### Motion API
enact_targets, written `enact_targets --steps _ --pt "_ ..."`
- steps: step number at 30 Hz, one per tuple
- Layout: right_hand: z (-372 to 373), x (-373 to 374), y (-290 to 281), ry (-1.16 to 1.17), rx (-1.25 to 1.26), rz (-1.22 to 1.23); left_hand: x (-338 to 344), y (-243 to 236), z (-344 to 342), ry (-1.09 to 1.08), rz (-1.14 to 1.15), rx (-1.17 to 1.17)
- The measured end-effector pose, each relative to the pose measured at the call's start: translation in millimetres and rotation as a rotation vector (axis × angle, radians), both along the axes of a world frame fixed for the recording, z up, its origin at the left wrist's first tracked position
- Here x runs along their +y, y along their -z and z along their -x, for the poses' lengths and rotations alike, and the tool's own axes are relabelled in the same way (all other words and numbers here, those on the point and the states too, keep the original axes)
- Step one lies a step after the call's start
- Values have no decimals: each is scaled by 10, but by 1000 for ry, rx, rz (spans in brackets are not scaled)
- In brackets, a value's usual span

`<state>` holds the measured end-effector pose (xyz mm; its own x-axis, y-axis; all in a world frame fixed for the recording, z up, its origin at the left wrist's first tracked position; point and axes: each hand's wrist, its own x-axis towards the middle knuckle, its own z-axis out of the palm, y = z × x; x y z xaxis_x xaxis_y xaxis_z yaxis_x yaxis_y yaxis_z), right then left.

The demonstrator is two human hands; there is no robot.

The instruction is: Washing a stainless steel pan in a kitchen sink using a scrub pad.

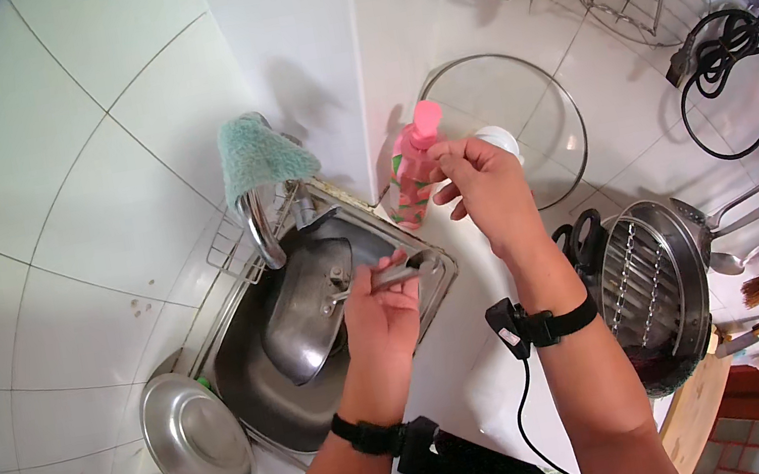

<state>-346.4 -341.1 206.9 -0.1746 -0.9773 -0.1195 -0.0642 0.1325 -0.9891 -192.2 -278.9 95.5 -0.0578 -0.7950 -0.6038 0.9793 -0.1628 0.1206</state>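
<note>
Soap stage: right hand (481, 182) closed around the pink bottle (412, 181) by the far wall, left hand (382, 312) gripping the pan (306, 309) handle over the sink (254, 388); next, dispense onto pan.

Sink (431, 304) is getting pretty crowded: a big steel pot (307, 314) is lying tilted in the basin and taking up most of it, and the faucet (259, 227) with a teal cloth (261, 156) draped on it is arching over the back. The pink bottle (412, 176) and glass lid (541, 124) are blocking the corner behind. Only the white counter strip (469, 322) between the sink and the steamer pot (660, 290) is staying open.
</note>
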Motion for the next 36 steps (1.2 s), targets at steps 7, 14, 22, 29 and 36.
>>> enact_targets --steps 7,14,22,29,36 --pt "86 -238 90 49 76 49 -270 212 311 -5 26 185" --pt "111 -384 172 71 230 106 -463 243 475 -62 24 170" --pt "147 -568 144 77 299 31 -519 459 588 -98 14 223" --pt "106 -591 115 73 319 53 -339 204 678 -68 -114 122" --pt "106 -574 52 37 272 7 -390 140 621 -100 -15 118"
